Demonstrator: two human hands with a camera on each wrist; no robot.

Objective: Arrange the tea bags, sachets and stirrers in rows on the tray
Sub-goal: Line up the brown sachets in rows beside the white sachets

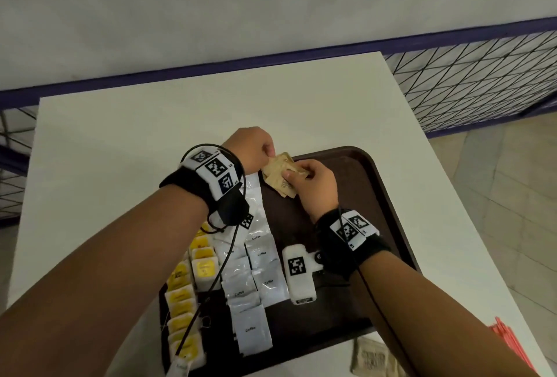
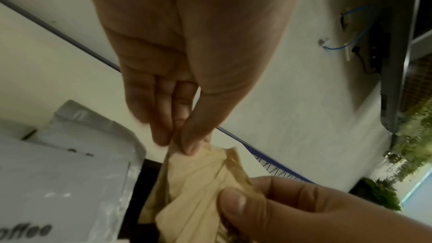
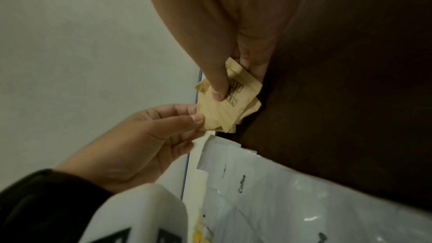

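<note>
A small bundle of brown paper sachets (image 1: 280, 173) (image 2: 201, 188) (image 3: 224, 106) hangs above the far left corner of the dark brown tray (image 1: 382, 196). My left hand (image 1: 265, 150) (image 2: 180, 141) (image 3: 194, 117) pinches its far edge between thumb and fingers. From the right, my right hand (image 1: 297, 173) (image 3: 222, 88) (image 2: 233, 202) grips the bundle, thumb on top. Two rows of white coffee sachets (image 1: 259, 271) (image 3: 268, 191) lie down the tray's left part. A row of yellow tea bags (image 1: 188, 292) runs along its left edge.
More brown sachets (image 1: 373, 358) lie on the white table (image 1: 120, 150) just past the tray's near edge. Red stirrers (image 1: 506, 343) stick out at the table's near right. A mesh railing (image 1: 470, 75) stands behind the table.
</note>
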